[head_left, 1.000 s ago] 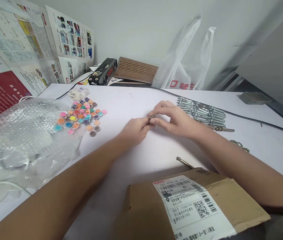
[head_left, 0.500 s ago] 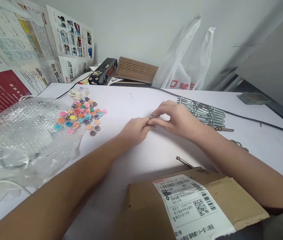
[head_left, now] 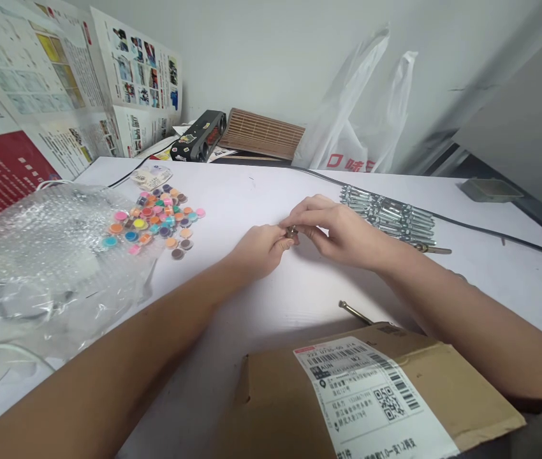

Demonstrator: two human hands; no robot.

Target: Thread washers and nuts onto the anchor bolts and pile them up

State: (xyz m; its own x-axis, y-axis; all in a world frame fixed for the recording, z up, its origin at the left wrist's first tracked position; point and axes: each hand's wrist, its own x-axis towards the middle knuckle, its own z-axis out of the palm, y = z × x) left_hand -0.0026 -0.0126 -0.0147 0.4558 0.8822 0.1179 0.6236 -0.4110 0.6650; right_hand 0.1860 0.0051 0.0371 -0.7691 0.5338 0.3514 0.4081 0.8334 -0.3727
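My left hand [head_left: 262,250] is closed around a small metal bolt [head_left: 292,232], mostly hidden; only its end with what looks like a nut shows at the fingertips. My right hand [head_left: 331,228] meets it from the other side, fingers curled and pinching at that end. The two hands touch over the white table. Beyond my right wrist lies a row of silver expansion bolts [head_left: 388,213]. A loose bolt [head_left: 354,312] sticks out from behind the cardboard box [head_left: 271,395] nearest me.
Colourful little pots [head_left: 156,217] lie left, by bubble wrap [head_left: 55,248]. A black speaker-like box [head_left: 198,137], a bamboo mat [head_left: 264,135] and a white plastic bag [head_left: 347,127] stand at the back. A grey cable [head_left: 472,228] runs along the right, near a small grey box [head_left: 490,189].
My right fingers have shifted around the bolt's end, with the thumb now lower, so more of the metal shows. My left hand stays almost still. The right forearm now covers most of the metal rings.
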